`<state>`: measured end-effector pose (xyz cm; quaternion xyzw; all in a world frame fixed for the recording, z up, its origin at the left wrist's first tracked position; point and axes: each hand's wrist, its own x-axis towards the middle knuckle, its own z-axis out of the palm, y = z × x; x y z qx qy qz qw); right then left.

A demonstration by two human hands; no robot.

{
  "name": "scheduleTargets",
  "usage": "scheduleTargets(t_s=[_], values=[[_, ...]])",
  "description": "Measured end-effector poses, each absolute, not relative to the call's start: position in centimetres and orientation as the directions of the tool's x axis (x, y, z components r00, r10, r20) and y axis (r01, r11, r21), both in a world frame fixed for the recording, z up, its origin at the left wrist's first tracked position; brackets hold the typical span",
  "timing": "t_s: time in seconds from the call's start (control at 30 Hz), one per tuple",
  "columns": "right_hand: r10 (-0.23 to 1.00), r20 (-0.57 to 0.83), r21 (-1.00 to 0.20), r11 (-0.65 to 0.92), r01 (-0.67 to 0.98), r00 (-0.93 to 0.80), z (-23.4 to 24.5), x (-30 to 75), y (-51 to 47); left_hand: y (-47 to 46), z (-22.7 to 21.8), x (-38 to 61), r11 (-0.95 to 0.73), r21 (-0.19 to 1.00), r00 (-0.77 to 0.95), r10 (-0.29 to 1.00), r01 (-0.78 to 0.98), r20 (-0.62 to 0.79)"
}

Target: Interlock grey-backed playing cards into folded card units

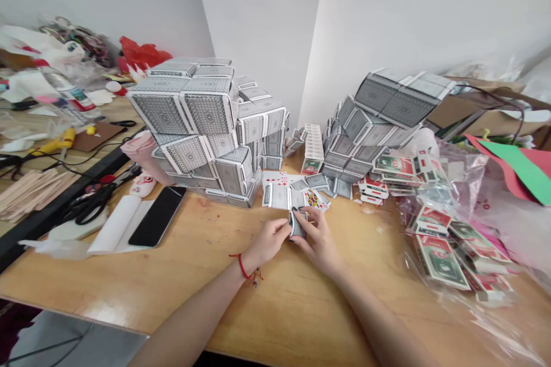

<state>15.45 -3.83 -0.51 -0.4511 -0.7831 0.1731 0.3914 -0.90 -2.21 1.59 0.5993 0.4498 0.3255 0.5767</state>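
Note:
Both hands meet over the front middle of the table around a grey-backed playing card (298,228), which looks bent or folded. My left hand (272,240), with a red string bracelet at the wrist, pinches its left edge. On its right side the thumb and fingers of my right hand (317,240) grip it. Just beyond lie loose playing cards (279,196), some face down, and a face-up picture card (315,200). Blocks built from grey-backed cards stand in a tall stack (193,108) at the left and another stack (365,126) at the right.
Card boxes (443,261) in red and green lie on clear plastic at the right. A black phone (158,216), a white paper roll (114,223) and black scissors (92,203) are on the left. Wooden sticks (34,192) and a plastic bottle (71,94) sit farther left.

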Motion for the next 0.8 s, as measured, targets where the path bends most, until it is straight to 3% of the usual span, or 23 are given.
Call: scheduleTargets(t_s=[0.27,0.57,0.8], values=[[0.838,0.453,-0.63,0.543,0.556,-0.305,-0.2,15.1,-4.1,-2.5,1.4,-0.2,0.087,0.995,0.439,0.893,0.044,-0.098],[0.844,0.504,-0.684,0.52,0.512,-0.183,-0.8,15.0,-4.1,-2.7,1.8,-0.5,-0.078,0.947,0.373,0.927,0.312,-0.047],[0.859,0.498,-0.734,0.489,0.471,-0.115,-0.7,15.1,-4.1,-2.7,2.6,-0.5,-0.021,0.999,0.441,0.897,0.043,0.0]])
